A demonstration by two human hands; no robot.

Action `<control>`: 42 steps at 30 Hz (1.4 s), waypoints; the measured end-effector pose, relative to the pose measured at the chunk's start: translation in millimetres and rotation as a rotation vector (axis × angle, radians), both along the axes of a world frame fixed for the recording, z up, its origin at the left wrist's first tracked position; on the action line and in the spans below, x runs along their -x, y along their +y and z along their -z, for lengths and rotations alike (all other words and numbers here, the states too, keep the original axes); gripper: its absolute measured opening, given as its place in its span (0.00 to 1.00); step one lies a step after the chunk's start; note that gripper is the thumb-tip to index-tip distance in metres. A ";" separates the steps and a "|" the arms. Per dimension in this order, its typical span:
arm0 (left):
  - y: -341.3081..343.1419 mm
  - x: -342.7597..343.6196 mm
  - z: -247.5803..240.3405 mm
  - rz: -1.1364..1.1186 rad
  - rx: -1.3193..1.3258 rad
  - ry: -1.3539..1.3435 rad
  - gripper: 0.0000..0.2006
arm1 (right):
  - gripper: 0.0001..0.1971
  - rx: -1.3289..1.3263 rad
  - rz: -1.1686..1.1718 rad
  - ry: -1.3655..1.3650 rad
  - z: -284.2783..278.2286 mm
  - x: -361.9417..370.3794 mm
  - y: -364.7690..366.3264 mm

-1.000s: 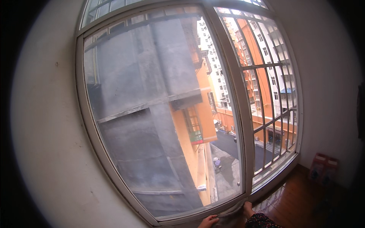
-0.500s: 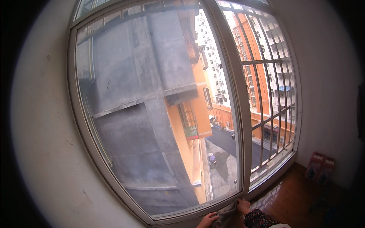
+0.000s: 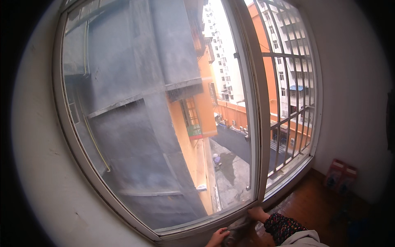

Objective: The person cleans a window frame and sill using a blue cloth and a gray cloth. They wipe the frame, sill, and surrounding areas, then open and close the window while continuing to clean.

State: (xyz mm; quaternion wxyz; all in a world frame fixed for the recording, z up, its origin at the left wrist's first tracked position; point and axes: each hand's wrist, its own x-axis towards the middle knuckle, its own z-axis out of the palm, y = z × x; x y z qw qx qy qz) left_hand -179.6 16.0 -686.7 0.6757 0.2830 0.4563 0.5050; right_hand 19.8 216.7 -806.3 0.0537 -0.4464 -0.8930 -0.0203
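Note:
At the lower edge of the view, a crumpled grey-brown cloth [image 3: 240, 229] stretches between my two hands, just under the window's bottom frame [image 3: 205, 226]. My left hand [image 3: 218, 237] grips its near left end, thumb on top. My right hand [image 3: 258, 214], coming from a dark flowered cuff [image 3: 284, 228], is closed on the cloth's far end, close to the foot of the upright window post [image 3: 259, 164]. The right fingertips are partly hidden. A large pane of glass [image 3: 131, 123] rises above both hands, streaked and hazy.
Right of the post, metal bars [image 3: 284, 90] stand outside the window opening. Two red boxes [image 3: 340, 175] lean against the right wall on a shiny brown wooden surface [image 3: 298, 197]. Buildings and a paved yard [image 3: 230, 164] show through the window. A white wall [image 3: 37, 136] flanks the left.
The view has shifted, so the window sits a little farther left and higher. My right hand has moved slightly left and up along the frame, and my left hand slightly left, both with the cloth.

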 end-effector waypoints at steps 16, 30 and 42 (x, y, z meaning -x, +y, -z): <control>-44.2 72.5 28.8 -0.223 0.042 0.065 0.16 | 0.22 0.281 -0.316 0.191 36.5 201.6 -117.1; -115.2 91.4 30.3 -0.583 0.179 0.014 0.19 | 0.21 0.327 -0.485 0.401 -20.0 215.5 -146.0; -137.1 100.7 39.1 -0.805 0.239 0.026 0.19 | 0.21 0.487 -0.580 0.311 -38.0 273.7 -175.8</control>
